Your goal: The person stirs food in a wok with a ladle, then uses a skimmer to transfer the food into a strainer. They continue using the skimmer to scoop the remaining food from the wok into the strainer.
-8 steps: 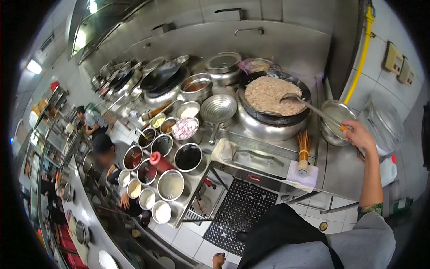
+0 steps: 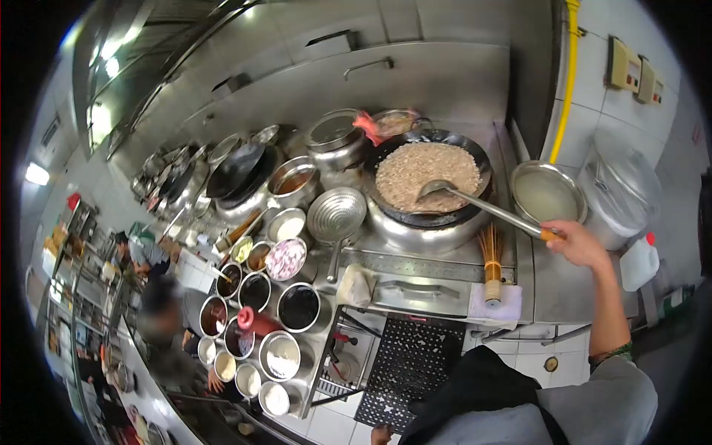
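My right hand (image 2: 575,243) is closed around the wooden grip of a long steel ladle (image 2: 498,213). The ladle's bowl rests against pale, minced-looking food (image 2: 415,167) that fills a black wok (image 2: 483,194) on the burner. Just below the wok, a bamboo brush (image 2: 492,256) stands on a folded cloth. My left hand (image 2: 381,434) hangs low at the bottom edge, beside my dark apron. Its fingers look curled, but most of the hand is cut off, and whatever it may hold is hidden.
A steel bowl of cloudy liquid (image 2: 549,194) stands right of the wok. A perforated strainer (image 2: 337,215) lies to its left, near several seasoning pots and a red squeeze bottle (image 2: 256,322). A co-worker (image 2: 167,315) is at the left, blurred. A black mat (image 2: 408,371) covers the floor.
The camera view has shifted, moving the wok left and lower in the picture. My right hand has drawn the ladle's bowl from the food's right side towards its front middle.
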`<state>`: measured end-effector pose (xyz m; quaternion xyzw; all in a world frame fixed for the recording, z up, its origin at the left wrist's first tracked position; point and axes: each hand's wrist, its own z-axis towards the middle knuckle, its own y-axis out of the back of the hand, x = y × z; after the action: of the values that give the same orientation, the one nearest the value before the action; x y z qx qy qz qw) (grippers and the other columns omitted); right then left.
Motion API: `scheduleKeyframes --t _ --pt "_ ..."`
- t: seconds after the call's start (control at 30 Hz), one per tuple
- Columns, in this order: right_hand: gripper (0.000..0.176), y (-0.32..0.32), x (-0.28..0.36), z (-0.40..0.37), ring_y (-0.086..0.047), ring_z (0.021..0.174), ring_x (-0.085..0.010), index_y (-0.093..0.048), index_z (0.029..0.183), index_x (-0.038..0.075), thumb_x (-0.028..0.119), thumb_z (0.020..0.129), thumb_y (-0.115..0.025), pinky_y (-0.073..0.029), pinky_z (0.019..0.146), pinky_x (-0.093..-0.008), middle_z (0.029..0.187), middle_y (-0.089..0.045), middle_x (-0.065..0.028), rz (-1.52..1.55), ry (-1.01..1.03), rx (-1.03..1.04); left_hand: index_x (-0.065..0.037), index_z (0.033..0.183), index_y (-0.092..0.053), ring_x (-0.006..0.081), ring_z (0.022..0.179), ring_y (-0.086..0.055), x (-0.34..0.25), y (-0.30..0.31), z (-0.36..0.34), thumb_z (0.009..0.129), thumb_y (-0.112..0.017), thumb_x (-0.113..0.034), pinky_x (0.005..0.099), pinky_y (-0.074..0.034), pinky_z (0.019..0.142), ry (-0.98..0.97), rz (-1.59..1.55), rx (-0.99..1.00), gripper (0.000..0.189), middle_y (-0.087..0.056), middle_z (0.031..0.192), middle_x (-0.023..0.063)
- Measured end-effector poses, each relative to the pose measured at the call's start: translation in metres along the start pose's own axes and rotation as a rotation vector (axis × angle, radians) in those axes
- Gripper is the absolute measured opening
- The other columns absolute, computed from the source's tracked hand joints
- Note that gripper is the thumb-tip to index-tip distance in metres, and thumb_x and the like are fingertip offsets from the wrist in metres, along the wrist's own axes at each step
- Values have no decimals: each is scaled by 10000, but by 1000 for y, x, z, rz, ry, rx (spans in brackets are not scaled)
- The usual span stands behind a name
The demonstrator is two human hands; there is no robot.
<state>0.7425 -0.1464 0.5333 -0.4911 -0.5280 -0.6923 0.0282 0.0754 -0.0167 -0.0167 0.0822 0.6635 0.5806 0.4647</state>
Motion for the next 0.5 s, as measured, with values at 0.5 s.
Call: scheduleKeyframes --t 0.5 --pt "484 -58 -32 110 -659 951 -389 -556 1398 183 163 919 -622 -509 863 -485 1033 -707 -175 -81 -44 -66 6 1077 -683 197 818 -620 -434 394 431 941 -629 -188 329 -488 755 -58 -479 -507 243 -683 946 90"
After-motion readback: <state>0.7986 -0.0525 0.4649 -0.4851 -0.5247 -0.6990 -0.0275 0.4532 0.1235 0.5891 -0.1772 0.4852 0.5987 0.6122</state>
